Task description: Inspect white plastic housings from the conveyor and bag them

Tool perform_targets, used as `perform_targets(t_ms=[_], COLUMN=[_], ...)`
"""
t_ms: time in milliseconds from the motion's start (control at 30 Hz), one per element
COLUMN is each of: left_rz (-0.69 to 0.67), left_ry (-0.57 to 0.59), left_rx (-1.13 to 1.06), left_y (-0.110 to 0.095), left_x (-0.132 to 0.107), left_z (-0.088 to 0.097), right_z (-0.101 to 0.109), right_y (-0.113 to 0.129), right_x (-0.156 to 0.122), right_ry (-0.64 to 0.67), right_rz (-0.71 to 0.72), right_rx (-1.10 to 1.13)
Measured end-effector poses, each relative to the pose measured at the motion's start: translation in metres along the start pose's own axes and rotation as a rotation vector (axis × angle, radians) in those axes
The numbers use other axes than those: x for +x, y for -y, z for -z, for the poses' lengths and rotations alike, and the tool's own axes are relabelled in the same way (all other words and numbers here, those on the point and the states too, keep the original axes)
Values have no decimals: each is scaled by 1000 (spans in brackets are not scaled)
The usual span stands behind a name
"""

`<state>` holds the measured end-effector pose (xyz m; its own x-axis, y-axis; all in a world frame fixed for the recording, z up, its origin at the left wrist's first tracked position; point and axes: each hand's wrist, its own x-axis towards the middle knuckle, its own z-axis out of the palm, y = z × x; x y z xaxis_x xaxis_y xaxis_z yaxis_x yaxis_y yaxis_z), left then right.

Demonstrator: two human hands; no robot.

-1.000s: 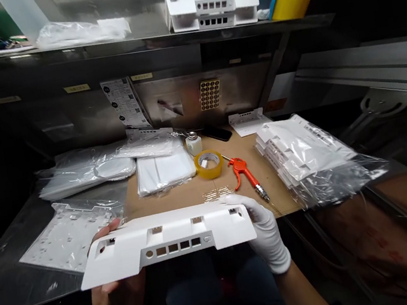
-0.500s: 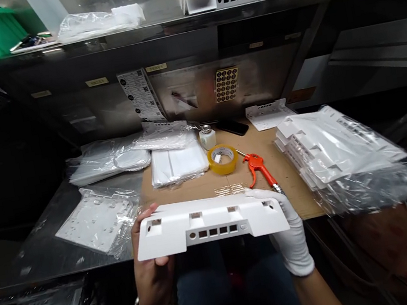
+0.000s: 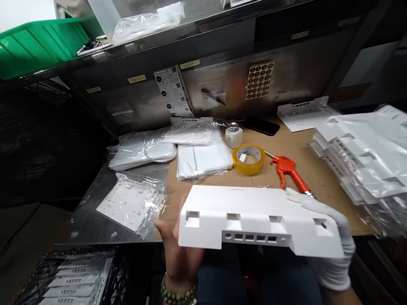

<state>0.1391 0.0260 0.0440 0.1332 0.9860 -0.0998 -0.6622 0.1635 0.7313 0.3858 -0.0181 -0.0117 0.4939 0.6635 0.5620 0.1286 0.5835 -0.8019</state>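
A white plastic housing (image 3: 237,214) with a row of port cutouts is held up over the front edge of the bench, its right end tilted lower. My left hand (image 3: 181,250), bare with a beaded bracelet, supports the left end from below and behind, its thumb sticking up beside the corner. In a white glove, my right hand (image 3: 330,235) grips the opposite end; the housing hides part of its fingers. Behind the housing are an orange air blow gun (image 3: 290,173) and a roll of yellow tape (image 3: 248,159) on cardboard.
A stack of bagged housings (image 3: 381,143) stands at right. Plastic bags (image 3: 204,157) and a bagged white plate (image 3: 129,201) lie at left. A black crate (image 3: 110,293) of bagged housings is lower left. A small bottle (image 3: 234,136) and a phone (image 3: 261,126) sit behind; a shelf (image 3: 205,24) spans above.
My view has swung left, bringing more of the crate and green bin into sight. The housing has tilted, right end down, showing more of its top. Both hands have stayed on it.
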Motion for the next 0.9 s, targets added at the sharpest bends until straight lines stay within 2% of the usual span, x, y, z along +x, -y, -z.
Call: perform_targets(t_ms=[67, 133, 200, 400, 533, 633, 733, 833, 900], left_rz=[160, 198, 194, 151, 111, 77, 77, 51, 37], left_ry=[68, 117, 128, 153, 161, 146, 139, 116, 75], left_rx=[-89, -88, -59, 11, 72, 74, 100, 104, 90], left_y=[-3, -5, -6, -3, 1, 4, 8, 10, 10], left_x=[0, -2, -7, -14, -16, -16, -17, -17, -17], left_z=[4, 7, 7, 4, 12, 26, 46, 59, 59], right_z=[4, 8, 10, 10, 2, -2, 4, 19, 25], right_y=[0, 0, -2, -4, 3, 10, 15, 21, 28], right_x=[2, 4, 4, 1, 5, 12, 16, 15, 14], right_ry=[54, 71, 55, 6, -42, -104, -158, -111, -70], right_rz=[103, 171, 178, 53, 39, -119, -449, -741, -800], right_rx=[-60, -111, -130, -79, -81, 11, 74, -40, -119])
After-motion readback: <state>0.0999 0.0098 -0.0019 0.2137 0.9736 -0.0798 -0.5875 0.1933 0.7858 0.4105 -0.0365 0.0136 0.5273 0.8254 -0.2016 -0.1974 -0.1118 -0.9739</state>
